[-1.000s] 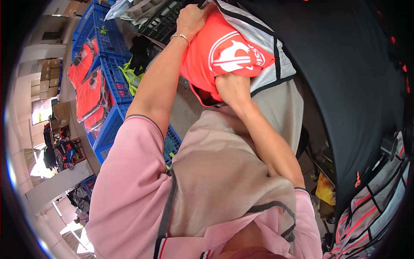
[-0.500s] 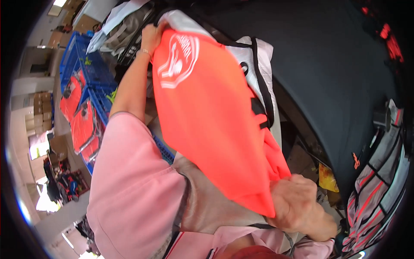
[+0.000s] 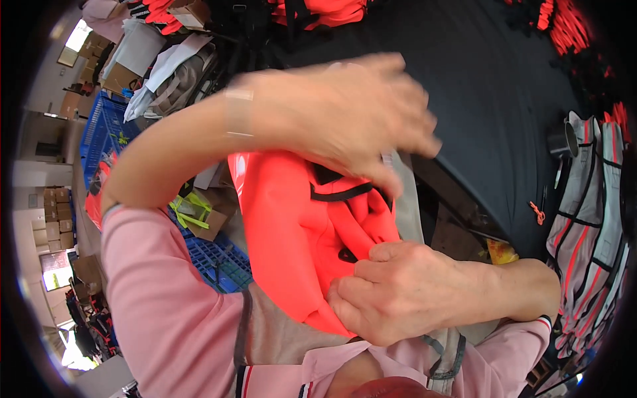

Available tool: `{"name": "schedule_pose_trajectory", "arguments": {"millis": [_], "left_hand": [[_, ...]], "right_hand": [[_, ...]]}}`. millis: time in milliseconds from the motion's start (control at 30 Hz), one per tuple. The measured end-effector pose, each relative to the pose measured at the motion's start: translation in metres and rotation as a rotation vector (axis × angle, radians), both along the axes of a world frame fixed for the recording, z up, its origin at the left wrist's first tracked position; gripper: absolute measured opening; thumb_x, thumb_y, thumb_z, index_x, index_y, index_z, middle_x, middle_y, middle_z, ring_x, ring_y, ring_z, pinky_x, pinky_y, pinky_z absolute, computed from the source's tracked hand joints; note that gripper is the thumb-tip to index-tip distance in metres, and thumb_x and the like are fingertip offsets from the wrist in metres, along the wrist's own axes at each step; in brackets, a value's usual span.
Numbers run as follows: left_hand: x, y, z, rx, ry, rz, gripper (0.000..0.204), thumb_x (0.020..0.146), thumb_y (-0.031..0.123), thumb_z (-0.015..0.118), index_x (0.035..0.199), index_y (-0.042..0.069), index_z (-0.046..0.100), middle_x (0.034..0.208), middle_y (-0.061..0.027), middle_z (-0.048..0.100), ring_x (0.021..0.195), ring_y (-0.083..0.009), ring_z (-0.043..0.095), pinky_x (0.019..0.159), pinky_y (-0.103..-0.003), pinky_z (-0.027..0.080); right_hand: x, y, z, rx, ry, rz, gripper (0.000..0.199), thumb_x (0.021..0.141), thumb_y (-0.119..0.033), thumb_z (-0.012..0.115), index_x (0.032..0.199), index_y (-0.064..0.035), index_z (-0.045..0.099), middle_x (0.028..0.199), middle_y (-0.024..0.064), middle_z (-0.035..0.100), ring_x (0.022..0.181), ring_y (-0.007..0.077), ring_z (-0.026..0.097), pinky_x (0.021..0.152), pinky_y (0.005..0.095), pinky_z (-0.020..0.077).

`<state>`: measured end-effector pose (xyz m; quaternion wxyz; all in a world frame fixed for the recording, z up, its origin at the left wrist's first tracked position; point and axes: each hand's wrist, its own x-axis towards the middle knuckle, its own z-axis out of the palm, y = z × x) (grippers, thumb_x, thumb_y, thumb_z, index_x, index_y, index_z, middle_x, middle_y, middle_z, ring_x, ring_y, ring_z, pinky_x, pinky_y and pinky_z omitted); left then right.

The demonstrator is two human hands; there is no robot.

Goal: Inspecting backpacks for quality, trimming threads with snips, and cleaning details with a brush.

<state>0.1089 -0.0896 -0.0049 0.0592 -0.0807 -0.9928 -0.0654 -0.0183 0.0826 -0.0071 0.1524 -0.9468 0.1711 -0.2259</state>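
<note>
A bright orange-red fabric piece (image 3: 279,245) with black trim lies bunched over my lap, its vest-like shape folded up. My right hand (image 3: 398,292) is closed on its lower right edge, the fingers curled into the cloth. Above the fabric's upper end my left hand (image 3: 352,109) is stretched out palm down, fingers apart and blurred by motion. It grips nothing that I can see. Black edging (image 3: 342,194) shows in a fold below that hand. The fabric's upper end is partly hidden behind the left hand and wrist.
A dark cloth-covered table (image 3: 491,86) spreads ahead to the right. Grey panels with black and orange stripes (image 3: 584,205) hang at the right. Blue crates (image 3: 212,259) stand left of my lap, near a cardboard box (image 3: 215,222) with yellow-green straps. Orange pieces (image 3: 318,13) lie at the far edge.
My left hand has let go of the fabric's far end and swung right and nearer, across it. The stretched fabric is now bunched. My right hand, still gripping, has moved left and up.
</note>
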Motion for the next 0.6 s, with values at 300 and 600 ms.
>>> {"name": "schedule_pose_trajectory", "arguments": {"millis": [300,600], "left_hand": [[-0.029,-0.115,-0.063,-0.228,-0.185,0.464,0.040,0.079,0.031,0.064,0.120,0.028,0.065,0.100,-0.0058,0.069,0.091,-0.0292,0.067,0.070,-0.042,0.056],[0.103,-0.190,-0.171,0.500,0.114,1.107,0.069,0.092,0.057,0.055,0.131,0.000,0.055,0.111,-0.0130,0.067,0.089,-0.0184,0.066,0.081,-0.032,0.049]], "right_hand": [[-0.034,0.041,0.005,-0.093,0.027,-0.246,0.013,0.060,-0.012,0.060,0.070,-0.0049,0.056,0.063,0.0008,0.042,0.054,0.0128,0.047,0.052,0.0282,0.0333],[-0.095,0.096,-0.006,-0.051,0.127,-0.456,0.019,0.065,-0.011,0.063,0.083,-0.0045,0.065,0.064,-0.0014,0.046,0.057,0.0126,0.052,0.060,0.0262,0.0395]]}}
